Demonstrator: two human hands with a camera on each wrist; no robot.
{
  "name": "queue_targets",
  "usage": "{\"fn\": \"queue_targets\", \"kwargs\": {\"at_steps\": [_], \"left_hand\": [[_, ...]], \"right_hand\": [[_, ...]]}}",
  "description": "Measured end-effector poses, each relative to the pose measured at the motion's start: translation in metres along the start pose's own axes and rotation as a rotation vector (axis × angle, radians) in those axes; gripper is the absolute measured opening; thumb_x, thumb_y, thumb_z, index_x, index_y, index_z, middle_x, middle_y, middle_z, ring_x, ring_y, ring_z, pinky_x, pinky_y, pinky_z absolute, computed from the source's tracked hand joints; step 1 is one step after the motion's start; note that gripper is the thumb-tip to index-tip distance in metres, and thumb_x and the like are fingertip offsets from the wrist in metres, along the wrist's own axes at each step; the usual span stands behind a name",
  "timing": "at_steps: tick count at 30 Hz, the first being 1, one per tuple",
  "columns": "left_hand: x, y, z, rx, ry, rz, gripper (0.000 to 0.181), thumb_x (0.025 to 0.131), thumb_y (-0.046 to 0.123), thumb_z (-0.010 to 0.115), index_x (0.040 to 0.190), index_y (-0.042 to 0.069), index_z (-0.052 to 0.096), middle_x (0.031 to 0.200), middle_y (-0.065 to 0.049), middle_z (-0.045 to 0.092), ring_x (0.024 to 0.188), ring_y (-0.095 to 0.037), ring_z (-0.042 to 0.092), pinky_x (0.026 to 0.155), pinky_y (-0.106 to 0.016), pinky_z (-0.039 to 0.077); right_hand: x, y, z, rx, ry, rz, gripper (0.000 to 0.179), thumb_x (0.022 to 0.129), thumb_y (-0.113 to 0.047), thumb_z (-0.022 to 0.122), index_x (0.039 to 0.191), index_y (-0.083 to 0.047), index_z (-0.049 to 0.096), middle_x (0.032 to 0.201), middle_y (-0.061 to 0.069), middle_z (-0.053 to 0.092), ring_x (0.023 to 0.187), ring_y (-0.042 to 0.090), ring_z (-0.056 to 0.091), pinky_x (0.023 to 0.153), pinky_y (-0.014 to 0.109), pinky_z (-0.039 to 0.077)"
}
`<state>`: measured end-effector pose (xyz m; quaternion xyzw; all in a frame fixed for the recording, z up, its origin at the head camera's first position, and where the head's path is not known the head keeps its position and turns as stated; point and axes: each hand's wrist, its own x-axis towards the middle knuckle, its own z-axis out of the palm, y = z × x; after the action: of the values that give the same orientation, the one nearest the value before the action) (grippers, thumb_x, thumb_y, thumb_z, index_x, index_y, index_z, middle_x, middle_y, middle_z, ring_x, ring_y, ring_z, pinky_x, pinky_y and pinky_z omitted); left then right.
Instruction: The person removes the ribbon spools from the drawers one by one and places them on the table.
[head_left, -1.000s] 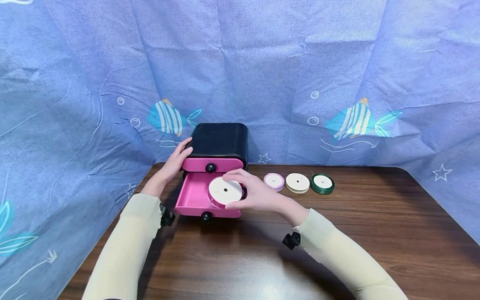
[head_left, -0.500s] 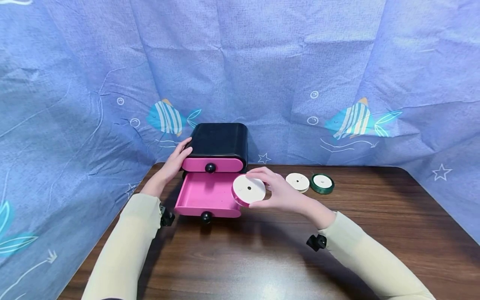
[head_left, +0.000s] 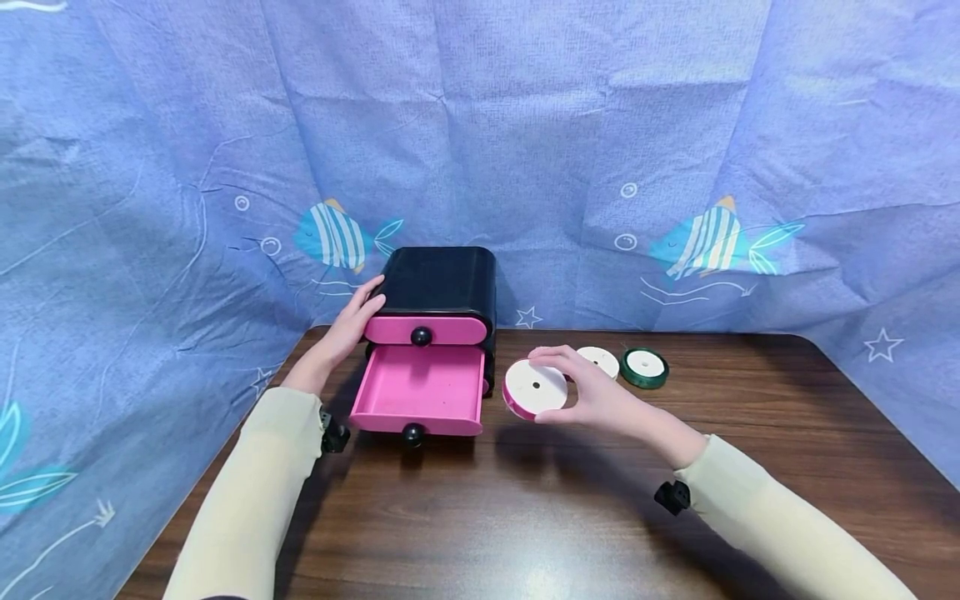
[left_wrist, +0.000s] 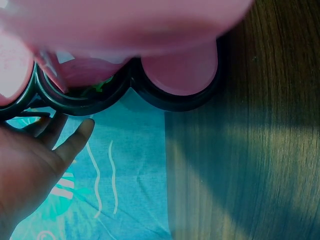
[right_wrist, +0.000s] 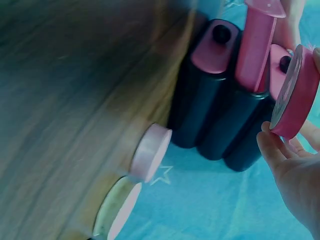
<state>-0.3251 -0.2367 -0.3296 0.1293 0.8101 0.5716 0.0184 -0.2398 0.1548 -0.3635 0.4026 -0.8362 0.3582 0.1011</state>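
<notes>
Pink spool (head_left: 532, 392): held above the desk (head_left: 465, 517), just right of the pulled-out drawer (head_left: 423, 383), toward the far edge. My right hand (head_left: 597, 397) pinches its rim, thumb and fingers parted to the spool's width. The drawer is the middle of three in the black cabinet (head_left: 438, 279), which stands near the desk's far left corner. My left hand (head_left: 347, 326) rests against the cabinet's left side, fingers extended. Lilac spool (right_wrist: 151, 153), white spool (head_left: 606, 359) and green spool (head_left: 645, 368) lie in a row near the far edge, right of the cabinet.
</notes>
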Motion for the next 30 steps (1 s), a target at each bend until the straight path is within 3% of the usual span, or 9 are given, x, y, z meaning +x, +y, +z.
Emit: {"fn": "queue_targets", "kwargs": {"at_steps": [5,8,19,30], "left_hand": [[-0.011,0.019,0.004,-0.001,-0.013,-0.015,0.063,0.102,0.03,0.039,0.157,0.01,0.014,0.16,-0.018,0.011,0.142,-0.035,0.017,0.111,-0.051,0.018],[-0.014,0.023,0.005,0.003,-0.015,-0.018,0.063,0.102,0.03,0.039,0.157,0.01,0.014,0.16,-0.017,0.011,0.142,-0.033,0.018,0.111,-0.05,0.02],[-0.012,0.02,0.004,-0.021,-0.027,-0.012,0.063,0.103,0.03,0.039,0.157,0.01,0.013,0.16,-0.017,0.009,0.142,-0.034,0.018,0.111,-0.051,0.02],[-0.013,0.02,0.004,-0.024,-0.03,-0.015,0.063,0.103,0.029,0.038,0.157,0.009,0.012,0.16,-0.018,0.007,0.142,-0.035,0.018,0.111,-0.052,0.021]], "right_hand": [[-0.01,0.01,0.001,-0.037,-0.011,0.049,0.066,0.07,-0.024,0.088,0.126,-0.005,0.06,0.127,0.006,0.054,0.12,0.027,0.05,0.095,0.046,0.043],[-0.015,0.016,0.003,-0.059,-0.026,0.078,0.065,0.071,-0.026,0.088,0.126,-0.005,0.06,0.125,0.006,0.055,0.119,0.026,0.051,0.095,0.045,0.043],[-0.025,0.034,0.012,-0.064,-0.082,0.139,0.063,0.073,-0.027,0.086,0.125,-0.003,0.06,0.124,0.008,0.054,0.114,0.023,0.051,0.093,0.041,0.042],[-0.026,0.054,0.02,-0.124,-0.129,0.19,0.067,0.075,-0.031,0.084,0.125,0.006,0.058,0.124,0.019,0.052,0.114,0.033,0.052,0.097,0.05,0.04]]}}
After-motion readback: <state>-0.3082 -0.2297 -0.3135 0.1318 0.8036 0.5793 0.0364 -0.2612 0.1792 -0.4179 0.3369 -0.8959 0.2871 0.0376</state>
